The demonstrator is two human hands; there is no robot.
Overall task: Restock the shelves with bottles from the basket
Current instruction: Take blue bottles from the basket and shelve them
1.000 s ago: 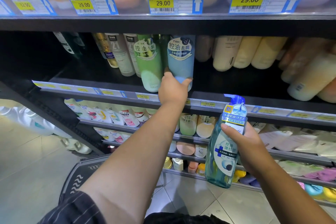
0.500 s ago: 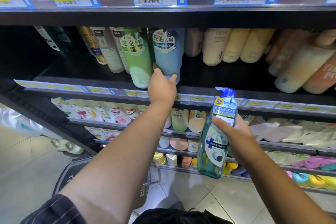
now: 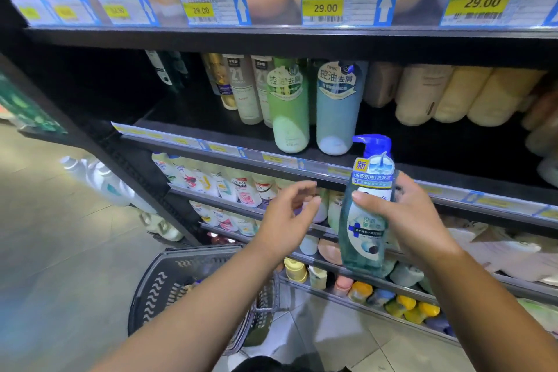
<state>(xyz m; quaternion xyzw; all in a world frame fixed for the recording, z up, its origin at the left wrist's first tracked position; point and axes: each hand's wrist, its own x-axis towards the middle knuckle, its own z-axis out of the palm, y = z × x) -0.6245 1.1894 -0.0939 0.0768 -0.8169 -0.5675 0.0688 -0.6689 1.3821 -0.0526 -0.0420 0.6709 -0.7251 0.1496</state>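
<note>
Restocking in progress: a teal pump bottle (image 3: 362, 238) w/ a blue pump top is held upright in the right hand (image 3: 413, 220), thumb laid across the label and fingers wrapped round the back, at approx. 4 o'clock of the view, in front of the shelf edges and not yet set down. The left hand (image 3: 290, 214) is seen empty at the bottle's 9 o'clock, fingers loosely spread and slightly curved, near the bottle but apart from it; its outline is blurred. On the middle shelf (image 3: 422, 142), at approx. 12 o'clock of the held bottle, a blue bottle (image 3: 336, 112) and, just beside it at its 9 o'clock, a green bottle (image 3: 290, 112) are stood upright at the front edge. Bare shelf is seen at the blue bottle's 3 o'clock, in front of cream bottles (image 3: 422, 93) set further back. The basket (image 3: 169, 281) is placed on the floor at 7 o'clock of the view, partly under the left forearm; its contents are mostly hidden, so remaining stock can't be counted. Task is judged partway: the shelf front is partly filled, one bottle is in hand and to be placed, prob. in that bare spot, w/ any basket stock to follow. Price tags (image 3: 324, 7) marked 29.00 are clipped along the top shelf at 12 o'clock.
</note>
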